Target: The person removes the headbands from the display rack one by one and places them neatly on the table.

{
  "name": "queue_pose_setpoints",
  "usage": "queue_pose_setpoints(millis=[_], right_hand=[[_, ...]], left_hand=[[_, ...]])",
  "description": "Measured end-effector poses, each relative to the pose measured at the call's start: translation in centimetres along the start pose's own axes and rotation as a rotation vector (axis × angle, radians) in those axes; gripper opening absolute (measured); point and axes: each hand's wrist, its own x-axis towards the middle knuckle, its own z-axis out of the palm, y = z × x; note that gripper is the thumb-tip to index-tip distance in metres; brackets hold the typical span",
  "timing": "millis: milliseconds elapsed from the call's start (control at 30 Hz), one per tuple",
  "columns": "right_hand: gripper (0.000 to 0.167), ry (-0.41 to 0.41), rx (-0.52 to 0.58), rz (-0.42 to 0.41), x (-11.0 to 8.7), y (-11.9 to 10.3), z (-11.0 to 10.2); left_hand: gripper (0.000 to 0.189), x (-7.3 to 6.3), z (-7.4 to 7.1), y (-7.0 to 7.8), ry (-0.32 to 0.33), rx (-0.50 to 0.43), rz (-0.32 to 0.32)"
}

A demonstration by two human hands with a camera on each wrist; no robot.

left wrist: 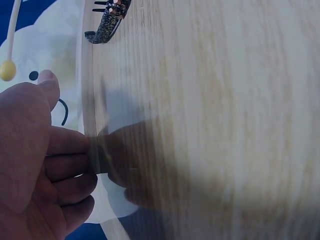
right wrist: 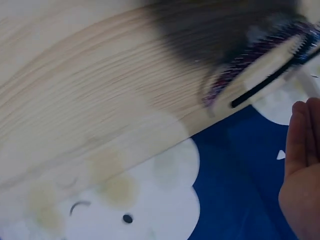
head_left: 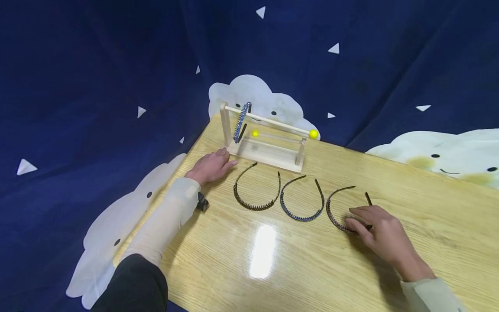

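My right hand (head_left: 383,229) hovers over the purple toothed headband (head_left: 331,212) at the right of a row, thumb and forefinger apart and covering part of its curve. In the right wrist view its fingers (right wrist: 296,135) look straight, and that purple headband (right wrist: 250,60) is blurred. My left hand (head_left: 212,167) lies by the left foot of a wooden rack (head_left: 269,155), fingertips right at its base, holding nothing. A blue headband (head_left: 241,123) hangs on the rack's upper rod. In the row lie a dark gold headband (head_left: 253,207) and another blue headband (head_left: 304,219).
The rack's two rods end in yellow balls (head_left: 313,134), the upper one pointing right, the lower one left. The wooden table (head_left: 218,260) meets a dark blue curtain (head_left: 97,65) with white clouds and triangles at its left and back edges.
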Motion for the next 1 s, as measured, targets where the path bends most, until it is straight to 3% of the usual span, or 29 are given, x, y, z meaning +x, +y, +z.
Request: queue_pose_setpoints(millis=[133, 300, 700, 1000], right_hand=[[0.034, 0.044, 0.096, 0.115, 1.8, -1.4, 0.6], [0.028, 0.047, 0.216, 0.217, 4.3, -3.3, 1.6], [0.025, 0.029, 0.429, 0.277, 10.3, -6.6, 4.7], [0.029, -0.010, 0.564, 0.375, 14.7, -7.5, 6.1]], left_hand=[[0.059, -0.1, 0.0, 0.2, -0.008, -0.004, -0.016], [0.059, -0.5, 0.2, 0.3, -0.002, -0.003, -0.014], [0.077, -0.8, 1.2, 0.7, -0.028, 0.046, 0.002], [0.077, -1.2, 1.1, 1.0, -0.025, 0.058, -0.023]])
